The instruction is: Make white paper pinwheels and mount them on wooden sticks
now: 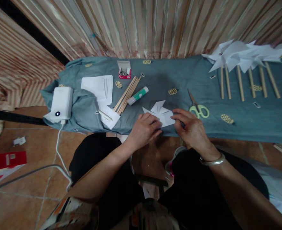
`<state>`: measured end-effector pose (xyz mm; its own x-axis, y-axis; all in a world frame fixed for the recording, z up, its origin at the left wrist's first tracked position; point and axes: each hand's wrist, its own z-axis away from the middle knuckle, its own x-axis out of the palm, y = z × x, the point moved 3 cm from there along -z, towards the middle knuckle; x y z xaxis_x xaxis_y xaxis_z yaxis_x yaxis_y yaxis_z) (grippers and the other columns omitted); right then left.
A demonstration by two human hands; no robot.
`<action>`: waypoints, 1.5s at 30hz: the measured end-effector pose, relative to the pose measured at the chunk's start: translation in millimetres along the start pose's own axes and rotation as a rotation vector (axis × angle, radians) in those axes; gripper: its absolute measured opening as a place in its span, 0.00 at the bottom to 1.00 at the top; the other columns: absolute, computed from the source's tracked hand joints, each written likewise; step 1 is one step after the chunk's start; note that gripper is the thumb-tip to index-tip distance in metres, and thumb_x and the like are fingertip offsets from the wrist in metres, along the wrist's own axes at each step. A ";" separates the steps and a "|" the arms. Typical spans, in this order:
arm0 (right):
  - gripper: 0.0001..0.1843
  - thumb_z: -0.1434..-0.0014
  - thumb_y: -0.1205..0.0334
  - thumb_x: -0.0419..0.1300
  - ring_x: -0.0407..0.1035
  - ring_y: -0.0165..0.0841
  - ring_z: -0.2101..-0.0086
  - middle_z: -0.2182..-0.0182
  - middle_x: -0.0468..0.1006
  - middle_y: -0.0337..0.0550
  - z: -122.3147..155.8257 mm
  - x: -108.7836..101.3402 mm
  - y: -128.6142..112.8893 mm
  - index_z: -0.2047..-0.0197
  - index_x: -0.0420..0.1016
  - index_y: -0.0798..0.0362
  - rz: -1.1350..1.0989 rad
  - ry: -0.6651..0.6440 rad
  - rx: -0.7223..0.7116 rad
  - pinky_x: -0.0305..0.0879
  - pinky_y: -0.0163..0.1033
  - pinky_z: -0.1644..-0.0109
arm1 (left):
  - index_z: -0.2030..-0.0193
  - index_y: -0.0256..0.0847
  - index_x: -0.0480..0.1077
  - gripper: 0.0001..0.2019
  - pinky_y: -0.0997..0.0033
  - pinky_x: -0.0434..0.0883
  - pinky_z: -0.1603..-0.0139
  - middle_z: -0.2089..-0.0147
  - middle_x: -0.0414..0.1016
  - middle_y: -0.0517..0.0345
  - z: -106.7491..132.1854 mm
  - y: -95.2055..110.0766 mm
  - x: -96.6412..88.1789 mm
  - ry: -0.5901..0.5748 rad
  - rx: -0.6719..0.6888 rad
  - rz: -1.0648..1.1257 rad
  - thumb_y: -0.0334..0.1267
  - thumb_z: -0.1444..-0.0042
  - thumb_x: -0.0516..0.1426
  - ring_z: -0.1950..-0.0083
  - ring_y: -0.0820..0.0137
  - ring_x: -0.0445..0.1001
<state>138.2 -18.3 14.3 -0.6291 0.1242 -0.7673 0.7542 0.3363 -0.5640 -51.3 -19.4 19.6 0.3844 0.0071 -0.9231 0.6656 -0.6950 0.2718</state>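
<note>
A white paper pinwheel [165,119], partly folded with its points standing up, lies at the front edge of the cloth-covered table between my two hands. My left hand [145,129] has its fingers curled together over the paper's lower left part. At the right edge of the paper, my right hand [191,129] grips with its fingertips; the thumb sits lower. Just beyond that hand rest scissors [197,107] with light green handles, blades pointing away. A glue stick [138,95] with a green label lies to the upper left of the pinwheel.
Wooden sticks [128,95], a red box of small metal pins [124,72], white paper sheets [98,86] and a white marker-like stick [105,115] are on the left. A white power bank [62,103] with a cable stands at the left end. Several finished pinwheels [243,54] on sticks lie far right.
</note>
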 end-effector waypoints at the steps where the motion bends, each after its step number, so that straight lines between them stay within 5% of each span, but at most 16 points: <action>1: 0.14 0.41 0.69 0.52 0.75 0.45 0.51 0.50 0.80 0.49 0.0 0.0 -0.2 0.60 0.80 0.51 0.000 0.000 -0.003 0.68 0.57 0.42 | 0.54 0.40 0.74 0.10 0.60 0.62 0.55 0.54 0.76 0.51 0.0 2.0 1.4 -0.015 0.006 -0.008 0.42 0.36 0.56 0.52 0.62 0.69; 14: 0.15 0.45 0.63 0.62 0.68 0.47 0.41 0.40 0.71 0.49 -3.0 -12.8 7.9 0.53 0.76 0.46 -0.160 -0.195 0.007 0.67 0.59 0.40 | 0.56 0.37 0.74 0.10 0.65 0.65 0.60 0.59 0.78 0.52 2.5 5.7 1.3 0.022 0.042 -0.065 0.34 0.33 0.51 0.58 0.66 0.73; 25: 0.03 0.43 0.61 0.63 0.68 0.45 0.42 0.41 0.72 0.43 -3.0 -10.7 9.2 0.64 0.78 0.45 -0.350 -0.202 0.017 0.63 0.60 0.37 | 0.59 0.37 0.74 0.09 0.66 0.65 0.61 0.62 0.77 0.55 10.3 6.1 -3.2 0.078 0.099 -0.077 0.32 0.34 0.52 0.61 0.67 0.73; 33: 0.05 0.42 0.58 0.64 0.65 0.44 0.39 0.40 0.71 0.41 -6.6 -7.9 4.0 0.62 0.81 0.43 -0.412 -0.234 0.018 0.63 0.57 0.35 | 0.59 0.37 0.74 0.09 0.65 0.65 0.60 0.61 0.77 0.52 9.7 6.7 -2.2 0.005 0.080 -0.063 0.33 0.34 0.52 0.60 0.66 0.72; 45: 0.05 0.42 0.58 0.63 0.67 0.46 0.42 0.41 0.72 0.44 -4.0 0.6 4.7 0.68 0.78 0.47 -0.265 -0.180 0.004 0.65 0.58 0.39 | 0.53 0.37 0.73 0.10 0.64 0.67 0.57 0.58 0.77 0.51 10.2 9.5 -0.3 -0.014 0.055 -0.032 0.33 0.33 0.51 0.57 0.65 0.73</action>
<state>140.6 -12.9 12.4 -0.7604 -0.1347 -0.6353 0.5698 0.3311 -0.7521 -51.6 -33.3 19.6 0.3539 0.0204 -0.9350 0.6414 -0.7330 0.2268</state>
